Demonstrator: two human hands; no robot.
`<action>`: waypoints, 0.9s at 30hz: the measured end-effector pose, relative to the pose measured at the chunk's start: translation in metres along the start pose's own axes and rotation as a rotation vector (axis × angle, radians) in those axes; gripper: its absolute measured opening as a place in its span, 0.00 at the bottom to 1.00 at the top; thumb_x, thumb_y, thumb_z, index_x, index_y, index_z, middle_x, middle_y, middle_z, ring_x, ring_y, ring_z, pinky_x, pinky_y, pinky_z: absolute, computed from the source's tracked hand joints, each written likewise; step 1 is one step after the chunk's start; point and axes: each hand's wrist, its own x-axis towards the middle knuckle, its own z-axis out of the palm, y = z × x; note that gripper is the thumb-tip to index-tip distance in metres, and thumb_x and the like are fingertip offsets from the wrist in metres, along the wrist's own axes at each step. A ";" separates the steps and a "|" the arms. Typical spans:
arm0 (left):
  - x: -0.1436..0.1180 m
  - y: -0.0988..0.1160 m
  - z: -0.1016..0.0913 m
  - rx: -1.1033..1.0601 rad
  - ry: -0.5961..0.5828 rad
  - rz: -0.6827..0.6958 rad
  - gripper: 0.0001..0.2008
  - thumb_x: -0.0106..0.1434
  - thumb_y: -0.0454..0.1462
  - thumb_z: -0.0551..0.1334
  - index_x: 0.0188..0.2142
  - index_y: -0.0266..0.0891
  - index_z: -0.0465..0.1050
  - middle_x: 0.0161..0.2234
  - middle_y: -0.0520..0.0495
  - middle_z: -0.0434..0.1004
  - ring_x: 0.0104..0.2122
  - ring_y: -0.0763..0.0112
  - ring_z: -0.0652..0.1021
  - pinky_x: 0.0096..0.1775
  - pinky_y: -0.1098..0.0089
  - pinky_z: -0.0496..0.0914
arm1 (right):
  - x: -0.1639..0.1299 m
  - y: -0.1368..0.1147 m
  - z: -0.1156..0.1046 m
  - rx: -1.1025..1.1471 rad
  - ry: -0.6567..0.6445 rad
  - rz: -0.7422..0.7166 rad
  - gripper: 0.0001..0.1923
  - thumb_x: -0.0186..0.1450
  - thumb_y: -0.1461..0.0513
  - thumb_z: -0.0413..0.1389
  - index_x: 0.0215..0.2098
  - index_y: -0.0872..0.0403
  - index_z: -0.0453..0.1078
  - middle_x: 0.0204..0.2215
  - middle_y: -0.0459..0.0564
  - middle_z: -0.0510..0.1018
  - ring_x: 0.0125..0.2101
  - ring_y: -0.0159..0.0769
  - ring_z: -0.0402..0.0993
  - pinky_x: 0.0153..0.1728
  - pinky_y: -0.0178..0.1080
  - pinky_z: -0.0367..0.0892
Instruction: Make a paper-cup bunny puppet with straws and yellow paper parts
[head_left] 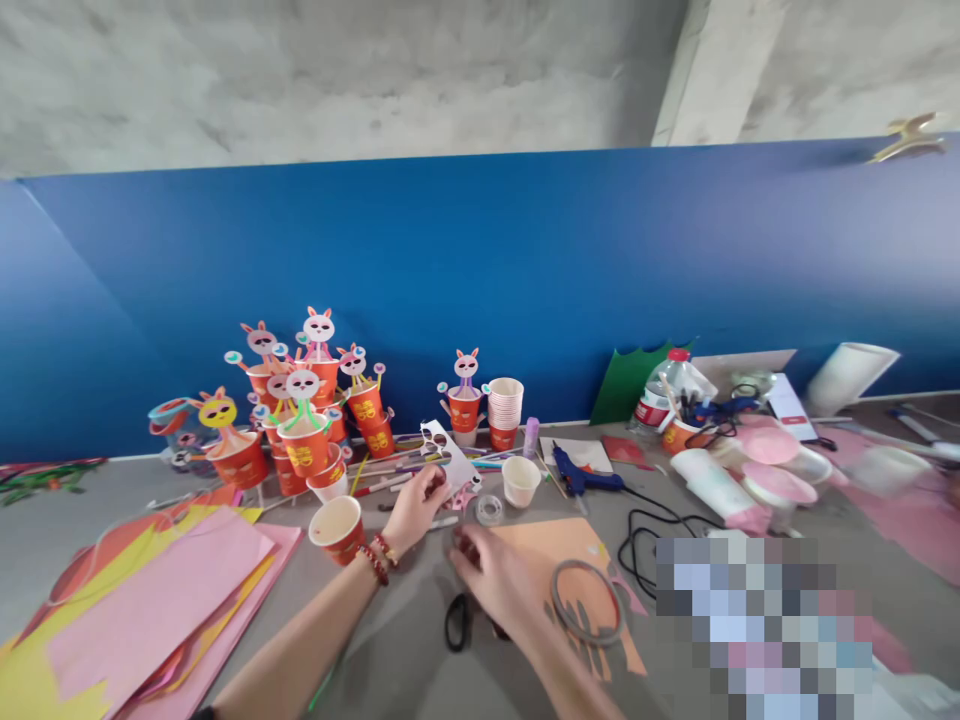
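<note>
Your one head-worn view looks forward and down — near above the bench (405,645), facing the blue partition (480,265).

A hand could pass over the flat grey tabletop (412,685) before the black oval loop handle (463,618); a round red paper cup (343,548) obstructs beside the left hand's (411,512) wrist.

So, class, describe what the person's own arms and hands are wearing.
Both hands are ungloved and the visible forearms bare. The left hand has red beaded bracelets around its wrist, and a sliver of dark sleeve shows at the picture's bottom edge. The right hand shows no bracelet or sleeve.
</note>
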 end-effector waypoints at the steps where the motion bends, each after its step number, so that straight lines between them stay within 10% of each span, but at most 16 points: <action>1: -0.006 0.003 -0.002 -0.050 -0.020 -0.016 0.08 0.65 0.42 0.56 0.32 0.40 0.65 0.25 0.53 0.71 0.25 0.71 0.73 0.30 0.70 0.67 | 0.002 0.002 0.000 0.046 0.042 0.008 0.15 0.68 0.58 0.52 0.50 0.54 0.70 0.36 0.53 0.81 0.35 0.40 0.78 0.34 0.36 0.68; 12: -0.055 0.017 -0.014 -0.373 -0.059 -0.167 0.13 0.60 0.46 0.65 0.37 0.39 0.70 0.26 0.54 0.70 0.24 0.74 0.71 0.28 0.73 0.66 | 0.007 0.009 0.001 0.533 0.292 -0.098 0.13 0.69 0.52 0.52 0.37 0.53 0.68 0.25 0.47 0.74 0.22 0.34 0.71 0.24 0.35 0.68; 18: -0.072 0.028 -0.023 -0.654 -0.104 -0.307 0.20 0.64 0.51 0.60 0.46 0.38 0.68 0.32 0.48 0.74 0.31 0.67 0.78 0.33 0.67 0.73 | 0.000 0.000 -0.010 0.440 0.366 -0.315 0.08 0.69 0.61 0.51 0.37 0.51 0.73 0.44 0.56 0.79 0.47 0.45 0.75 0.48 0.44 0.69; 27: -0.083 0.045 -0.032 -0.725 0.030 -0.236 0.14 0.60 0.44 0.67 0.41 0.38 0.72 0.31 0.51 0.75 0.29 0.73 0.76 0.37 0.69 0.73 | -0.003 -0.004 -0.010 0.355 0.335 -0.420 0.09 0.68 0.62 0.51 0.38 0.50 0.74 0.45 0.57 0.79 0.49 0.46 0.74 0.52 0.50 0.66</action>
